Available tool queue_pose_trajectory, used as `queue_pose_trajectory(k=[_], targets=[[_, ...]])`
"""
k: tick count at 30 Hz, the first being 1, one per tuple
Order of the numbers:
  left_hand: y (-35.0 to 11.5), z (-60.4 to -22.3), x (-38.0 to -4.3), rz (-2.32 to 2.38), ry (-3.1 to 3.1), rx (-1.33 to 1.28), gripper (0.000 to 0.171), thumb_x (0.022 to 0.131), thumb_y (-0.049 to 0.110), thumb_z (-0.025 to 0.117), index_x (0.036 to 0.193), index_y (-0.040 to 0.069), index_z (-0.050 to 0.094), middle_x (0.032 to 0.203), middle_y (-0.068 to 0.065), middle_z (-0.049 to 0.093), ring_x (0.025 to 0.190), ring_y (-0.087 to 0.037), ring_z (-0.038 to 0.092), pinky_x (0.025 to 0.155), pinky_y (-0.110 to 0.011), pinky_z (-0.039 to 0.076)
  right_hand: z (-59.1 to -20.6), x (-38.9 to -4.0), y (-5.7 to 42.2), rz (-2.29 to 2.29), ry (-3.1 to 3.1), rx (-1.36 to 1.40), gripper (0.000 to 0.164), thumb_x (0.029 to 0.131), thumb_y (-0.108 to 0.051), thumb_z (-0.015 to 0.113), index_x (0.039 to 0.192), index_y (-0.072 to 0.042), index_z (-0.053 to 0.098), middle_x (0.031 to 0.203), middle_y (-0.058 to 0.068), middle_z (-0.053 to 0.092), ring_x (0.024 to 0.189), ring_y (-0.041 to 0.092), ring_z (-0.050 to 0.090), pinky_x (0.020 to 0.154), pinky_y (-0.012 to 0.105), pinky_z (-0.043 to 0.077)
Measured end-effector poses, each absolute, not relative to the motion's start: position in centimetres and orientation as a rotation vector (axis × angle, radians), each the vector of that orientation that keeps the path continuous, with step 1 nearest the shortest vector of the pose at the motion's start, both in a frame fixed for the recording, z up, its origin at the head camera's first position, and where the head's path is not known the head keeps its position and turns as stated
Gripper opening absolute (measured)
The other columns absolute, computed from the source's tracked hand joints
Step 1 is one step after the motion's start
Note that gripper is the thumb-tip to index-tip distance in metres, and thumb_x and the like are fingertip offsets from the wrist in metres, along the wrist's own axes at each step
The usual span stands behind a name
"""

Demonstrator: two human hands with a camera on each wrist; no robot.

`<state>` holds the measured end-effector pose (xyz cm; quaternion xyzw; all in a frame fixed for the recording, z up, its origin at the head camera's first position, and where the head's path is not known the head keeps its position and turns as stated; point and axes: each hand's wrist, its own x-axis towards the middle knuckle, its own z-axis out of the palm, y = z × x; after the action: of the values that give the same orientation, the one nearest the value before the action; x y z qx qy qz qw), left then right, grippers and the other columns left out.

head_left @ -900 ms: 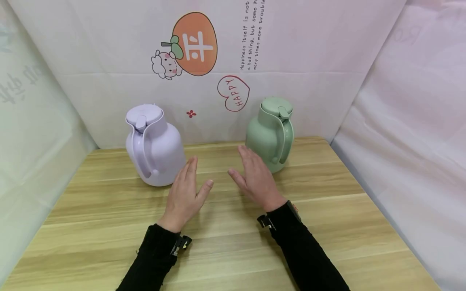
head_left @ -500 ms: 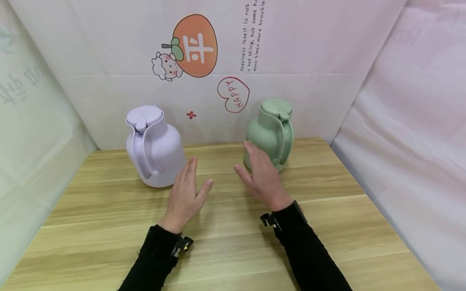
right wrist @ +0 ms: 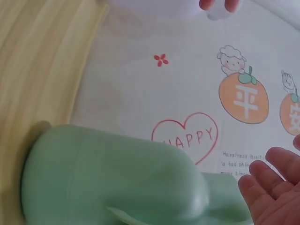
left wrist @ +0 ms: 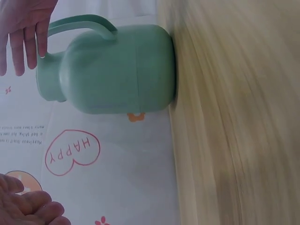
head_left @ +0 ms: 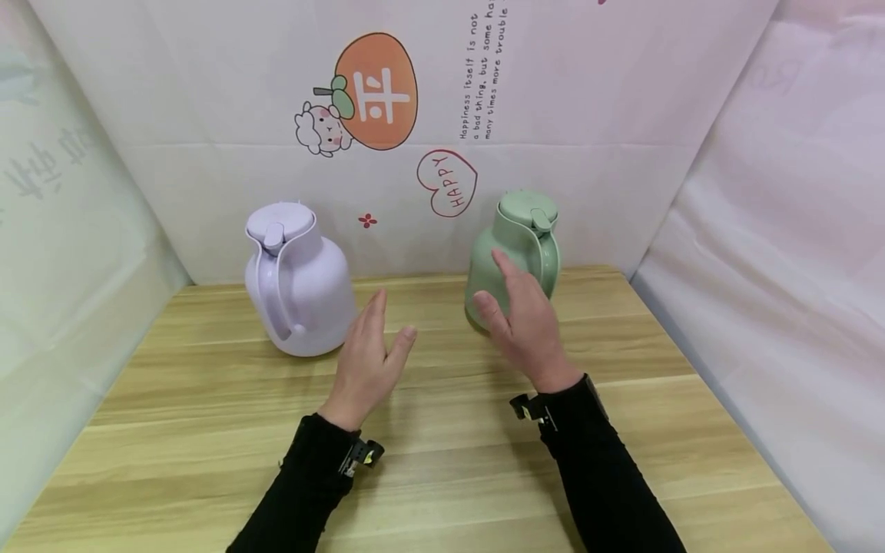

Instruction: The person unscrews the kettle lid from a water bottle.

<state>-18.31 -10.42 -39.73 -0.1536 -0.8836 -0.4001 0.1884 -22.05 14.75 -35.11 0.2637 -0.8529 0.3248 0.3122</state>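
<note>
A lilac thermos jug (head_left: 318, 292) stands upright at the back left of the wooden table, its handle turned toward me. To the right stands a green thermos jug (head_left: 484, 269), also upright, with its handle at its right side. My left hand (head_left: 366, 361) hovers near the lilac jug's lower right, fingers straight, thumb apart, holding nothing. My right hand (head_left: 528, 330) is raised in front of the green jug and hides part of its body in the head view. Its fingers are extended and grip nothing; the right wrist view shows the fingers (right wrist: 272, 183) beside the jug's neck.
A white cloth with printed drawings (head_left: 387, 184) hangs just behind both jugs. More white cloth hangs at the left (head_left: 69, 230) and right (head_left: 781, 269) of the table (head_left: 442, 461). Each black sleeve carries a small wrist camera.
My right hand has moved right and upward, from the gap between the jugs to in front of the green one. The left hand has shifted slightly right. Both jugs stay standing in place.
</note>
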Motion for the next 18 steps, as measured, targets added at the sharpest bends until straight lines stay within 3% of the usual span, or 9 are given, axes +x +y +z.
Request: queue_pose_trajectory(k=[8, 15, 18], targets=[[-9.2, -39.4, -19.5, -1.299, -2.406, -0.441, 0.074, 0.112, 0.049, 0.039, 0.167, 0.008, 0.013, 0.173, -0.011, 0.020, 0.160, -0.027, 0.021, 0.129, -0.049, 0.020, -33.4, -22.1, 16.3, 1.095, -2.122, 0.640, 0.082, 0.107, -0.066, 0.033, 0.159, -0.003, 0.039, 0.160, 0.017, 0.046, 0.147, 0.029, 0.047, 0.121, 0.043, 0.037], [-8.0, -39.3, -20.7, -1.511, -2.377, -0.408, 0.074, 0.112, 0.052, 0.035, 0.167, 0.007, 0.013, 0.173, -0.010, 0.020, 0.158, -0.026, 0.025, 0.128, -0.045, 0.024, -32.0, -22.7, 18.2, 1.315, -2.002, 0.424, 0.051, 0.113, -0.033, 0.043, 0.158, -0.009, 0.042, 0.158, 0.008, 0.051, 0.145, 0.016, 0.048, 0.119, 0.029, 0.039], [-7.2, -39.3, -21.3, -1.615, -2.379, -0.378, 0.075, 0.111, 0.054, 0.034, 0.167, 0.009, 0.013, 0.173, -0.010, 0.020, 0.157, -0.028, 0.028, 0.126, -0.046, 0.027, -32.0, -23.6, 19.4, 1.354, -2.005, 0.299, 0.050, 0.113, -0.034, 0.043, 0.157, -0.010, 0.043, 0.158, 0.003, 0.051, 0.146, 0.014, 0.047, 0.119, 0.030, 0.038]])
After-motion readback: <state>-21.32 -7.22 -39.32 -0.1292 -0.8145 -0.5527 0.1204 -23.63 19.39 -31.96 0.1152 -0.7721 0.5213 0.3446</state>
